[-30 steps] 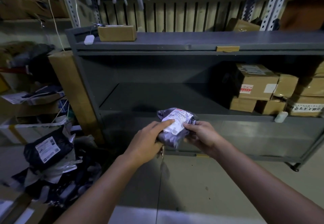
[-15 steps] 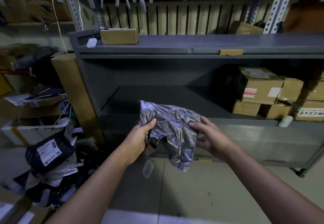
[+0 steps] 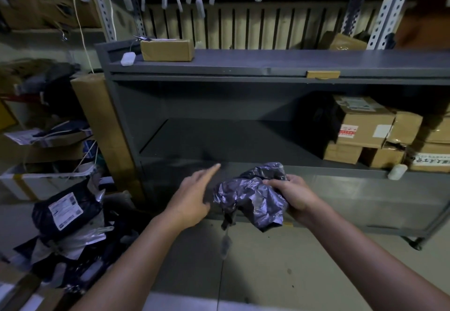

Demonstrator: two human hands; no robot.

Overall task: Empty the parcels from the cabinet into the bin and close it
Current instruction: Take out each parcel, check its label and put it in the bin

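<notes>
Looking down at an open grey cabinet [image 3: 243,67] standing on a pale floor [image 3: 280,269]. At far left, a heap of dark mail bags [image 3: 65,210] lies on the floor, the topmost bearing a white label. A tall carton [image 3: 102,125] leans beside the cabinet's left wall. On the cabinet's top, near its left corner, sits a small box [image 3: 166,50] with a white tag [image 3: 128,58] just beside it. In front of the shelf's front edge, the left hand [image 3: 192,196] is held with fingers straight and the forefinger extended toward that edge. Its grip is open and holds nothing. The thumb lies just beside the parcel; whether it touches cannot be told. The parcel [image 3: 253,203], a crumpled grey plastic bag, is in mid-air outside the cabinet, in front of and just below the shelf's front edge, above the floor. A small tag on a string [image 3: 226,245] dangles from its lower left side, blurred. The right hand [image 3: 294,196] holds the parcel's right side, its grip closed round the plastic with fingers curled over the top. At the shelf's right end, stacked boxes [image 3: 362,125] stand inside the cabinet, several with printed labels. A second white tag [image 3: 397,171] hangs at the shelf's front edge below them.
</notes>
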